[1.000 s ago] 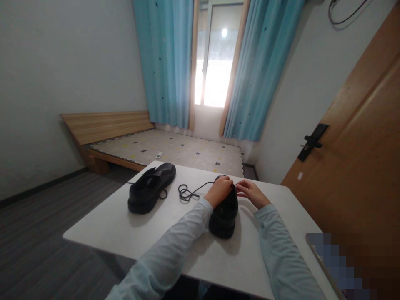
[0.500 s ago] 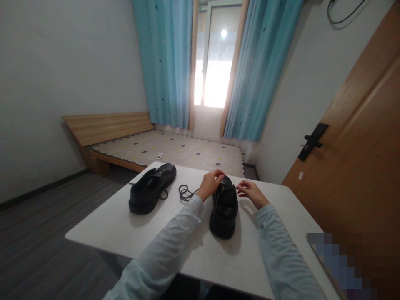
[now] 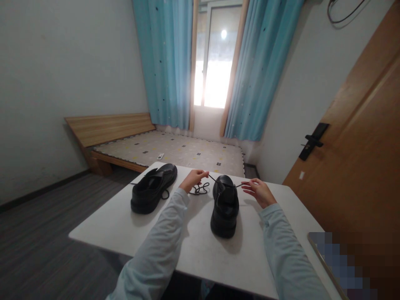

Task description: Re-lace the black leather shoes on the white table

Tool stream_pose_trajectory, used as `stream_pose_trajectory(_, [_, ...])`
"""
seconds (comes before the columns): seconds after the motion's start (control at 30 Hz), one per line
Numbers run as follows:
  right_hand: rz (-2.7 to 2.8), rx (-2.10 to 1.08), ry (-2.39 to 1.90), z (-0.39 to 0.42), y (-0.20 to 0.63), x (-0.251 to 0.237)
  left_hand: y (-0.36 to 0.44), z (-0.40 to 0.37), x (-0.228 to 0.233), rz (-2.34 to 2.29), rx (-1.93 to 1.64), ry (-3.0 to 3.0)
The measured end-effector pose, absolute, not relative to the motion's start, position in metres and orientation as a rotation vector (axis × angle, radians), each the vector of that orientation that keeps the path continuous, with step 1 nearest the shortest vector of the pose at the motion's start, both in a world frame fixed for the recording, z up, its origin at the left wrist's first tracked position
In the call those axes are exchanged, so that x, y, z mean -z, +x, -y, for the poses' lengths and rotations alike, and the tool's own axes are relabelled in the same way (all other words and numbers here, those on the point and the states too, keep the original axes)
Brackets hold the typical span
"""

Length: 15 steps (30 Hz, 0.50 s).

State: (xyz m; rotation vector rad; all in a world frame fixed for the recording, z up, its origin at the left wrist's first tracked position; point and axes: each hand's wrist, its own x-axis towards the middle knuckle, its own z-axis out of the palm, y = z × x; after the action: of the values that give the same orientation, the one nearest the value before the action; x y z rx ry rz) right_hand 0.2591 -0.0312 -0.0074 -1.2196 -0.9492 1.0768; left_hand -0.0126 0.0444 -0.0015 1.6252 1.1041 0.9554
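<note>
A black shoe (image 3: 224,212) stands on the white table with its heel toward me and its toe pointing away. My left hand (image 3: 194,179), to the left of the shoe, pinches one end of its black shoelace (image 3: 213,178); that stretch runs taut to the eyelets. On the other side, my right hand (image 3: 256,191) pinches the lace's right part, which is also drawn out straight from the shoe. Slack lace lies in loops on the tabletop beneath my left hand. A second black shoe (image 3: 146,198) rests farther left, a loop of lace at its side.
The white table (image 3: 125,241) has its far edge near a bed (image 3: 175,146) with a patterned mattress, where a small white remote (image 3: 160,156) lies. At the right are a wooden door (image 3: 350,158) and a blurred-out flat object (image 3: 337,266) on the table's edge.
My left hand has moved left, away from the shoe, pulling its lace end taut. My right hand has shifted slightly right, stretching the lace on that side.
</note>
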Motion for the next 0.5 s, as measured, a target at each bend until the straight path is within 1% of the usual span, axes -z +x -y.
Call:
stream_pose_trajectory(0.1, [0.864, -1.069, -1.182, 0.03, 0.263, 0.008, -0.017, -0.046, 0.0, -1.126, -1.062, 1.538])
stream_pose_trajectory(0.27, [0.708, -0.968, -1.131, 0.028, 0.274, 0.005, -0.023, -0.047, -0.003, -1.146, -1.194, 1.492])
stream_pose_trajectory(0.5, [0.565, -0.792, -1.029, 0.034, 0.294, -0.007, -0.025, -0.048, -0.001, -0.938, -1.219, 1.326])
